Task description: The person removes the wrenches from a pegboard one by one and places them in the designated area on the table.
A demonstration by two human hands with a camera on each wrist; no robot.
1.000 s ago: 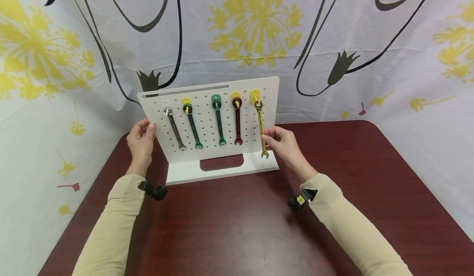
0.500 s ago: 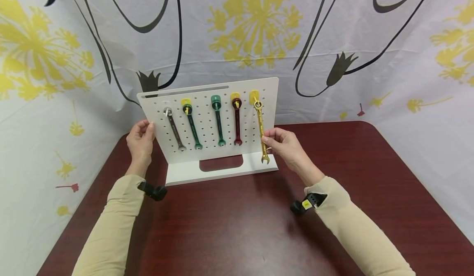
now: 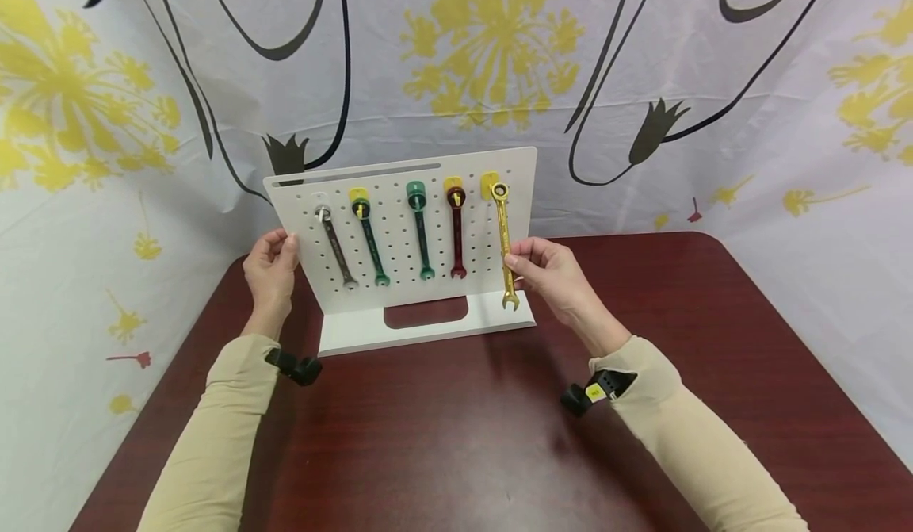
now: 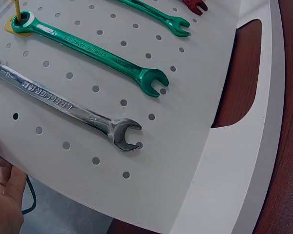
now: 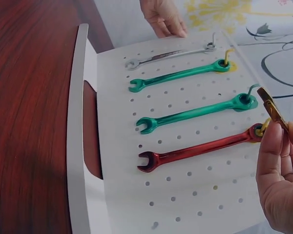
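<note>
A white pegboard stand [image 3: 399, 235] stands upright on the table, and my left hand [image 3: 271, 270] pinches its left edge between thumb and fingers. My right hand [image 3: 552, 278] holds a gold combination wrench [image 3: 503, 235] by the shank, thumb in front. Its ring end overlaps the yellow hook [image 3: 487, 185] at the board's upper right, and its open end points down. Hanging from the other hooks, left to right, are a silver wrench [image 4: 63, 100], a green wrench [image 4: 88, 51], a second green wrench [image 5: 200, 113] and a red wrench [image 5: 200, 148].
The stand's base has a cut-out slot [image 3: 425, 312] showing the dark red wooden table [image 3: 428, 437]. Behind and on both sides hangs a white cloth [image 3: 606, 56] with yellow flowers and dark stems. A black wrist camera [image 3: 294, 367] sits on the left cuff, another [image 3: 597, 392] on the right.
The gold wrench first dips lower, then rises, its ring now higher and showing more of its opening. The right hand and forearm shift slightly right. The left hand stays on the board.
</note>
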